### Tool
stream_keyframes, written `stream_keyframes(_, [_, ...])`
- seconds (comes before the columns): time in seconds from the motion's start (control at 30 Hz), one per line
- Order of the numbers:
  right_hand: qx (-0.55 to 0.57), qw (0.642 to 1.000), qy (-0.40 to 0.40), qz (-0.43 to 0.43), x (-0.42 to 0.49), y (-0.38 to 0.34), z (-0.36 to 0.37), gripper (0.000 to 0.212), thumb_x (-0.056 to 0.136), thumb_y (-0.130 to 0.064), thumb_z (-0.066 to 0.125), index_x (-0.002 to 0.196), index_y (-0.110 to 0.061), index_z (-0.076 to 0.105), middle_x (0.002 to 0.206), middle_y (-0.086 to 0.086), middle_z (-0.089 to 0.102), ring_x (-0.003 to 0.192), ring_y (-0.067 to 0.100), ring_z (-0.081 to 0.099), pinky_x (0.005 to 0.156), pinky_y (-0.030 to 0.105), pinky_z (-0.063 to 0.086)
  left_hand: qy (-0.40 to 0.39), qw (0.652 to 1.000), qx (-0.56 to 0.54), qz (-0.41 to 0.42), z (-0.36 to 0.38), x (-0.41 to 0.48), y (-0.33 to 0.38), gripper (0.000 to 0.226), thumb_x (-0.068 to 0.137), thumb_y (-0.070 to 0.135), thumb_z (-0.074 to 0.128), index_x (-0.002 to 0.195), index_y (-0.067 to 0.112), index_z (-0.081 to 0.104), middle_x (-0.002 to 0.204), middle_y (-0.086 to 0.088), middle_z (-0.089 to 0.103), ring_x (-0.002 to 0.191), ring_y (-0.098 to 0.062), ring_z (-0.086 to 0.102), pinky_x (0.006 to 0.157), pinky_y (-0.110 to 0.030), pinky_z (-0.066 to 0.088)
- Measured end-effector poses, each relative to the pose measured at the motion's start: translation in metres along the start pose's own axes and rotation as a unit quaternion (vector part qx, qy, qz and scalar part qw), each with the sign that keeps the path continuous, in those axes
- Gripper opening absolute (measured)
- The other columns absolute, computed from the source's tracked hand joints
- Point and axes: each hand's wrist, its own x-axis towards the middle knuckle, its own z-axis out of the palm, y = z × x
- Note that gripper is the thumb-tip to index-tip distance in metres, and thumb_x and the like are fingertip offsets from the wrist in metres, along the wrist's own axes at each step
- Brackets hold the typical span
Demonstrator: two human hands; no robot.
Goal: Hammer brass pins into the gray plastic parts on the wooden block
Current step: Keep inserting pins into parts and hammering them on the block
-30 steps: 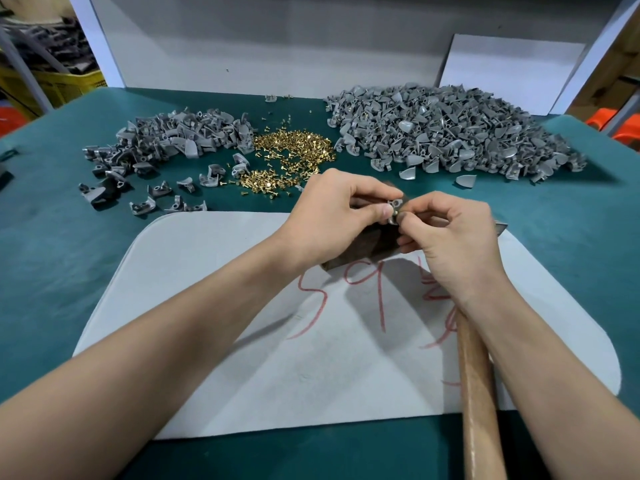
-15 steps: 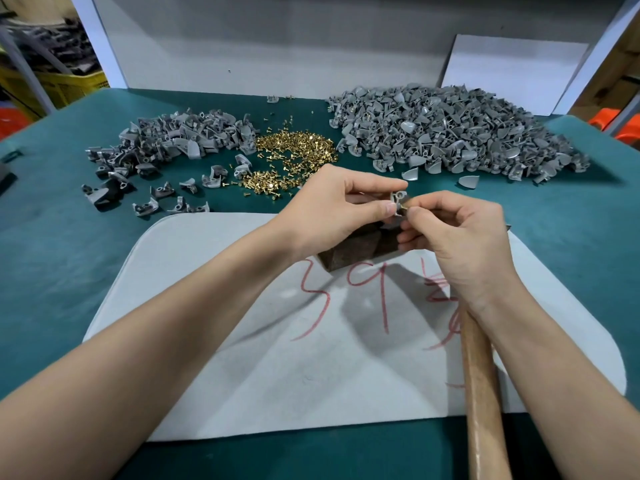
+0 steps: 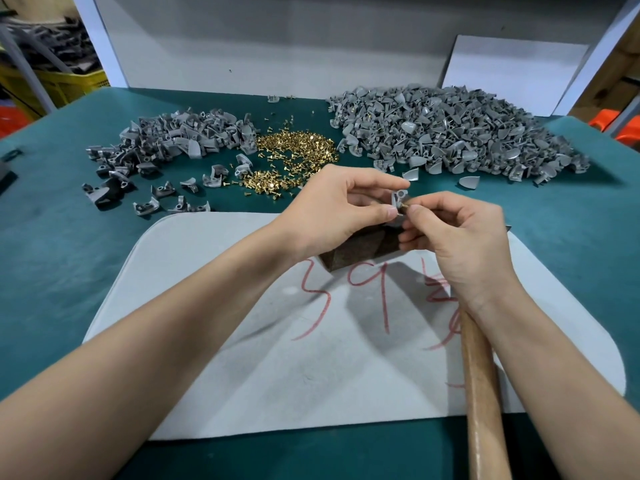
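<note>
Fingers of the left hand curl round one gray plastic part, thumb and forefinger pinching it. The right hand pinches a brass pin between thumb and forefinger tip, its point at the part's hole. Both hands are closed on their pieces just above the far end of the wooden block; whether the part touches the block I cannot tell. Under it all the green table carries a white mat in the near middle, marked in red. At the far right lies the large heap of gray parts, at the far left a smaller heap, and between them the scatter of loose pins. A wooden hammer handle runs along the near right under the right wrist, its head hidden. The block looks dense and stiff, a steady anvil that should stay put on the mat. The part seems light, hard and smooth, likely to skate or tip under a blow, so it wants holding by its broad curved flank, fingers well away from the hole. The pin is tiny, rigid and slippery, easily dropped; best held by the shank just below the head until it stands seated.
</note>
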Motion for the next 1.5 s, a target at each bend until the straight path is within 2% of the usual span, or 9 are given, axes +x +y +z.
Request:
stream_keyframes(0.23, [-0.084,0.994,0.059,-0.027,0.003,-0.006,-0.008,0.025,0.084,-0.004,0.063,0.068,-0.024,0.065,0.055,-0.007,0.063,0.050,0.011,0.060,0.053,0.020,0.049,0.020,1.000,-0.006,0.006,0.002,0.000,0.002,0.022,0.081,-0.009,0.068,0.092,0.009,0.063,0.093,-0.016,0.068,0.084,-0.017,0.065,0.086,-0.023,0.053])
stream_keyframes(0.33, [-0.306,0.940,0.149,-0.008,0.009,-0.006,-0.028,0.017,0.081,-0.023,0.066,0.066,-0.023,0.058,0.061,-0.008,0.059,0.062,0.016,0.057,0.060,0.023,0.042,0.069,0.997,0.019,0.013,0.004,-0.002,-0.001,0.025,0.081,-0.008,0.067,0.080,0.016,0.059,0.092,-0.011,0.071,0.087,-0.019,0.069,0.083,-0.021,0.055])
stream_keyframes(0.4, [-0.436,0.889,0.107,0.092,0.009,-0.004,-0.039,0.028,0.078,-0.041,0.070,0.074,-0.018,0.055,0.071,0.002,0.059,0.074,0.025,0.052,0.065,0.028,0.036,0.104,0.992,0.074,0.016,0.006,-0.003,-0.003,0.024,0.081,-0.003,0.068,0.079,0.019,0.059,0.092,-0.005,0.072,0.087,-0.015,0.068,0.086,-0.023,0.054])
stream_keyframes(0.5, [-0.482,0.854,0.041,0.193,0.006,-0.005,-0.043,0.043,0.067,-0.046,0.079,0.083,-0.013,0.056,0.073,0.006,0.054,0.077,0.027,0.047,0.064,0.029,0.033,0.157,0.971,0.181,-0.008,0.010,-0.005,-0.011,0.023,0.082,0.011,0.068,0.074,0.029,0.055,0.102,0.012,0.065,0.107,-0.011,0.058,0.118,-0.037,0.017])
stream_keyframes(0.6, [-0.509,0.835,0.032,0.206,0.007,-0.007,-0.044,0.031,0.070,-0.037,0.075,0.074,-0.008,0.064,0.059,0.005,0.050,0.068,0.029,0.049,0.052,0.028,0.030,0.196,0.959,0.189,-0.078,0.011,-0.004,-0.019,0.025,0.081,0.024,0.069,0.064,0.035,0.055,0.113,0.023,0.053,0.126,-0.009,0.038,0.117,-0.050,-0.003])
stream_keyframes(0.83, [-0.224,0.931,0.012,0.288,0.001,-0.027,-0.062,0.020,0.080,-0.005,0.059,0.061,-0.003,0.055,0.044,0.007,0.051,0.030,0.014,0.042,0.035,0.017,0.036,0.195,0.971,0.112,-0.080,0.009,-0.004,-0.024,0.025,0.079,0.023,0.073,0.063,0.037,0.060,0.121,0.025,0.048,0.130,-0.012,0.032,0.113,-0.050,0.011])
stream_keyframes(1.03, [-0.065,0.985,0.004,0.159,0.002,-0.076,-0.041,0.012,0.092,-0.018,0.059,0.083,-0.009,0.061,0.053,0.005,0.050,0.036,0.014,0.041,0.037,0.016,0.033,0.188,0.972,0.103,-0.095,0.008,-0.004,-0.019,0.028,0.079,0.024,0.075,0.062,0.041,0.059,0.131,0.021,0.045,0.136,-0.014,0.030,0.115,-0.052,0.005])
stream_keyframes(1.27, [-0.353,0.925,-0.118,0.082,0.017,-0.082,0.007,0.020,0.087,-0.014,0.058,0.089,0.006,0.055,0.046,0.004,0.052,0.031,0.011,0.047,0.038,0.019,0.036,0.173,0.979,0.052,-0.093,0.006,-0.003,-0.021,0.030,0.079,0.020,0.077,0.064,0.039,0.061,0.142,0.009,0.042,0.138,-0.017,0.032,0.117,-0.051,0.015])
stream_keyframes(1.5, [-0.423,0.900,-0.102,0.024,0.015,-0.099,0.005,0.022,0.090,-0.014,0.054,0.078,0.005,0.051,0.053,0.007,0.051,0.028,0.017,0.052,0.033,0.024,0.038,0.182,0.978,0.038,-0.095,0.007,-0.002,-0.023,0.035,0.079,0.015,0.077,0.060,0.040,0.061,0.135,0.010,0.045,0.135,-0.019,0.036,0.116,-0.051,0.018])
